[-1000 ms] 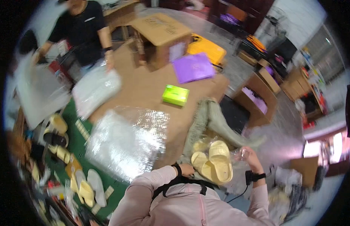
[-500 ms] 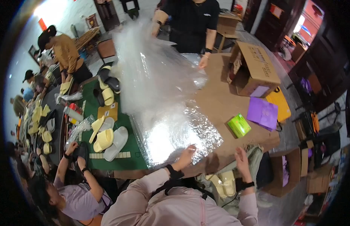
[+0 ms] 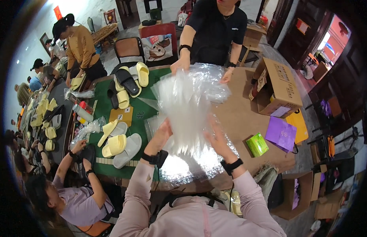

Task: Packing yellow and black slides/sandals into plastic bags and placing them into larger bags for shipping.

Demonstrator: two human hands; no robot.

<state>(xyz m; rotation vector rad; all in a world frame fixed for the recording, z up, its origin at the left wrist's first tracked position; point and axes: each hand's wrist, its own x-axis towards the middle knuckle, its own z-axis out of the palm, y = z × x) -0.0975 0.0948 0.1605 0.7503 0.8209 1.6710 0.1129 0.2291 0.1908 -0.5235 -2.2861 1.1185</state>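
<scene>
Up came both hands since half a second ago: the left hand (image 3: 162, 134) and right hand (image 3: 218, 137) were down by the near edge, and now they flank a bundle of clear plastic film (image 3: 184, 106), which has come over closer to the wearer. It hangs above the table (image 3: 242, 114), with a co-worker's hand (image 3: 182, 64) on its far end. Both of the wearer's hands look spread apart, fingers not curled round anything; can't tell if either palm is actually pressing the film.

My guess is it's light for its bulk, super floppy and slippery, with layers that'd love to slide off each other. I'd go for a wide flat hold on both long sides, since pinching one sheet would probably let the rest fan out. Doubt it'd break, but it'd crease.

Texture-wise, it's milky and streaky where layers pile up, ragged at the near end. Below lies a crinkly, glare-bright plastic sheet (image 3: 173, 173). Off right there's a glossy lime green box (image 3: 257, 145); left, chunky, smooth yellow slippers (image 3: 114, 145).
</scene>
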